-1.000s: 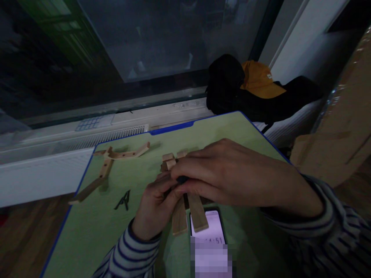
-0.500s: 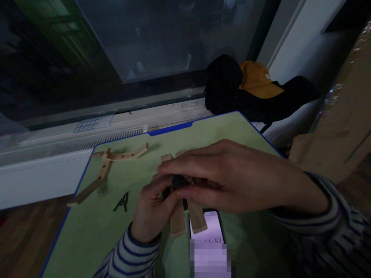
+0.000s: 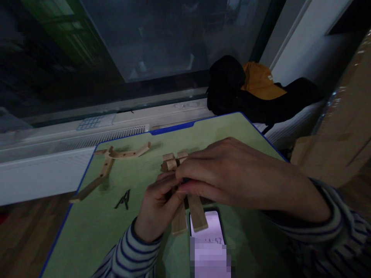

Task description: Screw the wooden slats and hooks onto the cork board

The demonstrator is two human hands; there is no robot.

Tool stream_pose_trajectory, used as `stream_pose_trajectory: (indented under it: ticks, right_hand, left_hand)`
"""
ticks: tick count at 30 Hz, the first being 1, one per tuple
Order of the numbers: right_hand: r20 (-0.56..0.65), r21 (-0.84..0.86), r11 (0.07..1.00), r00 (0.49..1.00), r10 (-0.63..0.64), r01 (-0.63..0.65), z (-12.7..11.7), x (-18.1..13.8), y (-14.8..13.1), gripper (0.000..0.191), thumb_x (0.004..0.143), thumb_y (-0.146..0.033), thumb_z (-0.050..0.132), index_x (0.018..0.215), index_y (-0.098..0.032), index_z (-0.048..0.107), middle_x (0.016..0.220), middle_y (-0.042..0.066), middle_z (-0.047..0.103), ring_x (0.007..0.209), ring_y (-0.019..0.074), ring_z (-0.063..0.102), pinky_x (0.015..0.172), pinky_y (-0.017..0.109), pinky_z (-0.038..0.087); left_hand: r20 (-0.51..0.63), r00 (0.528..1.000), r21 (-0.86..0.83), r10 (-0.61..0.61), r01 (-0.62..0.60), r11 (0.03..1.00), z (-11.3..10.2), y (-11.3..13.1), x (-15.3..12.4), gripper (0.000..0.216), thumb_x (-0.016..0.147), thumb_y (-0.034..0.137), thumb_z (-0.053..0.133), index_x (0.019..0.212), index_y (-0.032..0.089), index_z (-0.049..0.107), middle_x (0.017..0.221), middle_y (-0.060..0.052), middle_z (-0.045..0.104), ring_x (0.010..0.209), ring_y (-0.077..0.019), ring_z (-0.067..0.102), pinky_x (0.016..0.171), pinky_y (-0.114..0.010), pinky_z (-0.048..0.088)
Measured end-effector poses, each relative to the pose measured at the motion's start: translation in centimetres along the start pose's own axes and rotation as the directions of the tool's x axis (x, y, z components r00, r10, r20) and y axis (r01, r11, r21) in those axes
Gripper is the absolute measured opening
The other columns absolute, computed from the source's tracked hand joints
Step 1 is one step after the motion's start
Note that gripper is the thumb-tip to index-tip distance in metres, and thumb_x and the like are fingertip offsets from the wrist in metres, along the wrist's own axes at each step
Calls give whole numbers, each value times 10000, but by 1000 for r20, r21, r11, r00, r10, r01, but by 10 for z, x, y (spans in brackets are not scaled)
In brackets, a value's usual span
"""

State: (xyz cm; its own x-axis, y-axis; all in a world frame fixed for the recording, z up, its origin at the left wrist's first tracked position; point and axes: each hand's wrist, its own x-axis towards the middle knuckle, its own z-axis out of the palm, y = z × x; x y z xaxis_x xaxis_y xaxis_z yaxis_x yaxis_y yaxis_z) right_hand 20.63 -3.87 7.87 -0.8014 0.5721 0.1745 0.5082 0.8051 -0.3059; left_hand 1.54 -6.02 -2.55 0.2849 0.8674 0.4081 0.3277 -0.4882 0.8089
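Note:
Between my hands is a wooden assembly [image 3: 198, 216] of several light slats and small blocks, with two slat ends pointing toward me. My left hand [image 3: 155, 210] is closed around its left side, thumb and fingers on the wood. From the right, my right hand [image 3: 228, 175] reaches over the assembly, its thumb and fingers pinched together. A small dark thing shows partly between those fingertips; its kind is hidden. Left of my hands, several dark screw-like pieces [image 3: 124, 200] lie in a small cluster. A separate branching wooden piece with holes [image 3: 106, 164] rests at the table's far left.
A lit phone [image 3: 213, 224] lies on the green tabletop [image 3: 220, 129], partly under a slat end. Behind the table are a radiator [image 3: 124, 134] and a window. A yellow cap [image 3: 261, 81] sits on dark cloth at the back right, near a cardboard box [image 3: 344, 116].
My right hand's fingers have drawn back and pinched closer together, uncovering small wooden blocks at the far end of the assembly. Less of the dark thing shows now.

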Motion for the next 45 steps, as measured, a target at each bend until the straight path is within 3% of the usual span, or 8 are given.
stream_pose_trajectory:
  ticks: [5,12,20,28,33,37,42,45]
  right_hand:
    - [-37,11,1000,999,-13,13,2,0,-1,304,961,-389,379,993,-191,607,891,31,677,809,165,616,705,304,425]
    - [-15,146,988,999,-45,47,-2,-2,-5,232,949,-258,430,1079,-246,622,1015,-3,681,932,143,612,804,290,438]
    - [-13,32,999,1000,14,-14,-2,-2,-1,234,945,-348,445,986,-206,626,857,9,679,805,157,621,705,287,426]
    - [-34,3,999,999,38,-38,-1,-2,-3,291,955,-387,404,1031,-200,614,912,21,688,815,174,631,691,308,425]
    - [-21,135,991,1000,-15,18,-4,-3,-2,230,938,-272,459,1121,-228,591,1096,10,666,970,160,616,806,289,439]
    - [19,155,988,1000,2,-5,-6,-4,-2,210,947,-234,432,995,-208,635,986,0,681,924,151,622,794,282,440]
    - [1,49,998,1000,26,-26,-4,-4,-3,197,928,-347,482,950,-206,617,891,-16,683,803,148,631,709,276,442]
    - [-12,13,999,999,38,-38,-3,-4,-3,223,933,-369,468,982,-204,609,884,-16,680,776,144,626,675,272,432]
  left_hand:
    - [-102,994,32,-25,29,999,-1,0,-2,104,733,187,698,831,219,715,881,-27,728,837,-206,674,745,-336,562]
    - [-35,999,11,8,-7,1000,-4,0,-1,110,797,295,663,872,241,724,881,-37,733,858,-226,673,769,-377,558]
    - [31,999,-31,7,-6,999,0,3,1,153,857,270,591,778,227,714,729,-30,712,842,-213,676,783,-362,554]
    - [-114,993,-30,-43,39,999,2,1,-2,97,737,212,718,832,207,697,872,-20,717,822,-188,669,749,-316,547]
    - [-102,994,-32,-34,31,999,1,4,1,34,759,243,705,768,210,707,794,-4,714,753,-177,667,696,-290,546]
    - [-52,999,-36,7,-9,999,0,5,2,78,789,221,681,854,230,723,876,-18,726,857,-206,671,786,-331,542]
    - [53,995,-110,88,-81,991,-2,2,3,143,860,221,596,752,216,690,675,-5,680,846,-198,670,794,-342,533]
    - [15,996,-96,87,-85,992,0,3,3,68,818,223,650,761,203,683,770,-19,703,814,-188,667,756,-328,539]
